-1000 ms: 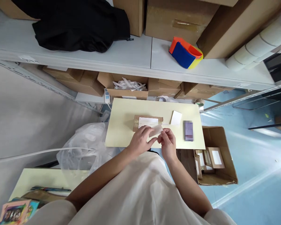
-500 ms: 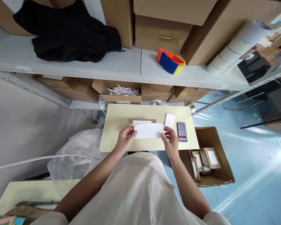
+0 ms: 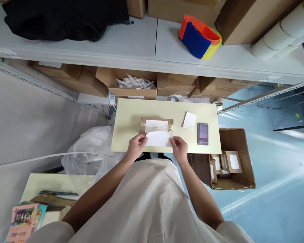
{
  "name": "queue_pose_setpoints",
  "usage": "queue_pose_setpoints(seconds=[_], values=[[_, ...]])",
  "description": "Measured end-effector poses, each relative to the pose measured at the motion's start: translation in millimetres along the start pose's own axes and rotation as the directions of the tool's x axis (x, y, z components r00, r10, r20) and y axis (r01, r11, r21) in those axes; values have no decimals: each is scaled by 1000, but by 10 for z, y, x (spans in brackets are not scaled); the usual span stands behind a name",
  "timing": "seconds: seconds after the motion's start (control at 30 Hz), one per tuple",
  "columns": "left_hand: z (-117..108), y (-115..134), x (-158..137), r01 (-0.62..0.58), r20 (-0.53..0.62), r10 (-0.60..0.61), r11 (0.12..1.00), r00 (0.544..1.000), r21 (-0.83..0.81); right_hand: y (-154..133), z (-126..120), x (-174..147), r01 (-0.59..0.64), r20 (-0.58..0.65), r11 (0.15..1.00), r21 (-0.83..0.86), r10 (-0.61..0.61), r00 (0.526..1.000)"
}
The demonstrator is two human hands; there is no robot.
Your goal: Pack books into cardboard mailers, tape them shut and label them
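Observation:
A white label sheet (image 3: 158, 139) is stretched between my two hands, its upper edge slightly curled. My left hand (image 3: 136, 145) pinches its left end, and my right hand (image 3: 179, 147) pinches the right end. Just beyond and partly behind the sheet lies a small cardboard box (image 3: 143, 125) with clear tape at its ends. On the box's top is another white label (image 3: 156, 126). The sheet overlaps the near side of the box; whether it touches the box I cannot tell.
On the pale yellow table (image 3: 126, 111) lie a white paper piece (image 3: 190, 119) and a phone (image 3: 203, 134). An open carton (image 3: 248, 158) with small labelled boxes stands at the right. Plastic bags (image 3: 88, 145) hang at the left. A shelf (image 3: 136, 40) runs behind the table.
The view has tilted downward and shifted. Both hands have lowered the label sheet toward the near side of the cardboard box, and more of the box and its label now shows.

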State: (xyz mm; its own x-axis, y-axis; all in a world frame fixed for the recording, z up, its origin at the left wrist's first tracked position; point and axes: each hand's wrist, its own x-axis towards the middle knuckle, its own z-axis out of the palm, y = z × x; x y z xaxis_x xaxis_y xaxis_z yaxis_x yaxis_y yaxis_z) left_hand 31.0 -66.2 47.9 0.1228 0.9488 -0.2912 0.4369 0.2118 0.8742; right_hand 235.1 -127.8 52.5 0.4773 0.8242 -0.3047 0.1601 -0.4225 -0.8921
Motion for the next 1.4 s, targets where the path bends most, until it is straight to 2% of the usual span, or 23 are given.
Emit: queue_pose_setpoints(seconds=[0.17, 0.3, 0.67, 0.8, 0.9, 1.0, 1.07, 1.1, 1.17, 1.23, 1.27, 1.33, 1.4], values=[[11, -55, 438, 26, -49, -21, 995, 999, 95, -39, 137, 437, 76, -7, 957, -279, -82, 997], [34, -36, 613, 59, -95, -39, 975, 995, 212, -18, 248, 618, 76, -13, 907, -415, -90, 996], [163, -78, 673, 99, -127, -55, 921, 990, 377, 83, 369, 699, 107, 15, 804, -585, -121, 993], [174, -48, 707, 104, -141, -39, 866, 989, 490, 116, 426, 731, 183, 78, 683, -708, -182, 980], [130, -87, 725, 100, -152, -19, 830, 988, 549, 144, 378, 758, 246, 113, 587, -771, -254, 961], [56, -136, 699, 0, -138, 97, 817, 986, 577, 179, 246, 730, 279, 104, 565, -776, -321, 941], [29, -138, 661, -167, -69, 267, 764, 961, 623, 196, 179, 667, 336, 115, 552, -763, -396, 911], [30, -130, 644, -276, 8, 356, 712, 935, 645, 199, 172, 629, 388, 143, 534, -751, -442, 886], [62, -112, 630, -494, 228, 471, 578, 852, 650, 196, 223, 563, 520, 257, 467, -715, -515, 817], [119, -114, 653, -629, 427, 472, 460, 771, 626, 190, 339, 535, 618, 398, 394, -680, -509, 763], [147, -128, 678, -650, 483, 440, 426, 757, 629, 190, 402, 538, 636, 451, 371, -677, -474, 756], [191, -178, 737, -635, 523, 361, 398, 772, 662, 203, 497, 562, 626, 504, 341, -701, -384, 774], [211, -232, 787, -608, 523, 311, 388, 794, 693, 234, 519, 581, 590, 500, 319, -742, -324, 803]])
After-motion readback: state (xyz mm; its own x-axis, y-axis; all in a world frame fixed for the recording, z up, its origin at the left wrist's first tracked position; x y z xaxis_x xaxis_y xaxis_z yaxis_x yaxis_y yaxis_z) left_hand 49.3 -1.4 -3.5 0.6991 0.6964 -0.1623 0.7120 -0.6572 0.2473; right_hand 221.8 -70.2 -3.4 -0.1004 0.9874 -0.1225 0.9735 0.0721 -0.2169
